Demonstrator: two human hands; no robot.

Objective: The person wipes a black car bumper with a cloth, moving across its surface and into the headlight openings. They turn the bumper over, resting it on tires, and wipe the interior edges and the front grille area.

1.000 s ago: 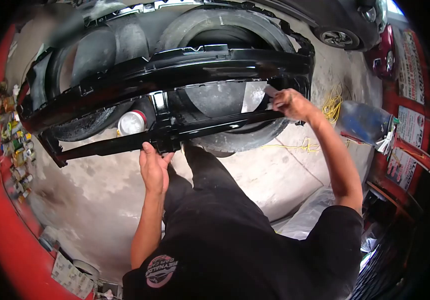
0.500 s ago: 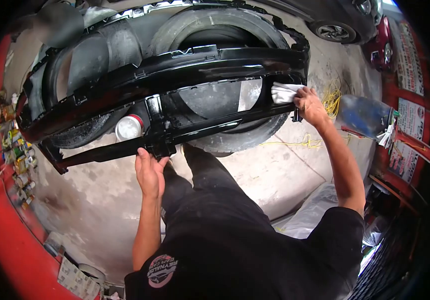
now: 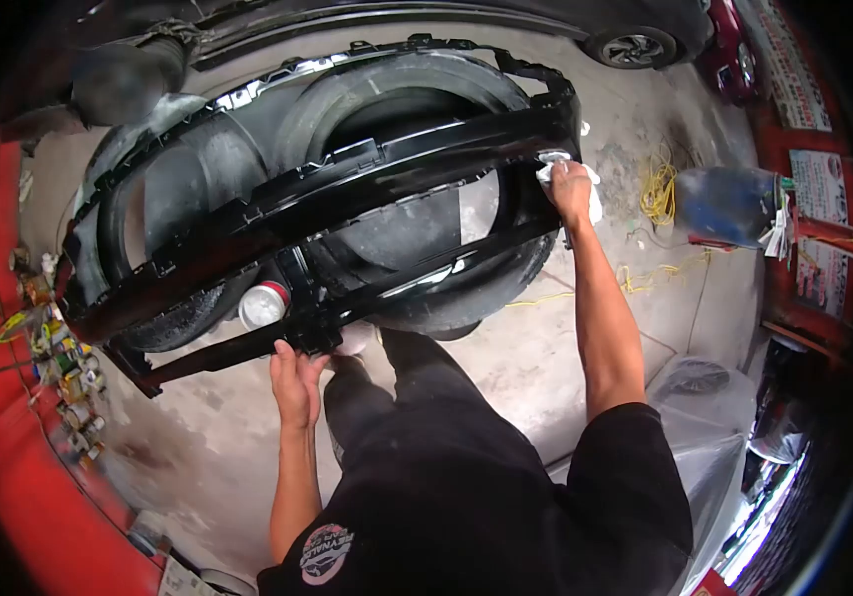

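Note:
A glossy black car bumper rests across tires. My left hand grips the edge of its lower bar near the central bracket, thumb up and the other fingers partly hidden underneath. At the bumper's right end, my right hand is closed on a white cloth and presses it against the black surface. Part of the cloth shows above the knuckles and part hangs on the right side. A white can with a red rim stands behind the lower bar, left of the bracket.
Several cans and bottles line the red wall at left. Yellow cord lies coiled on the floor by a blue container. Clear plastic sheeting covers something at lower right. A dark car is parked beyond the bumper.
My right hand and the cloth have moved slightly up along the bumper's right end, and the cloth has bunched differently. My left hand keeps its hold. The whole view has shifted.

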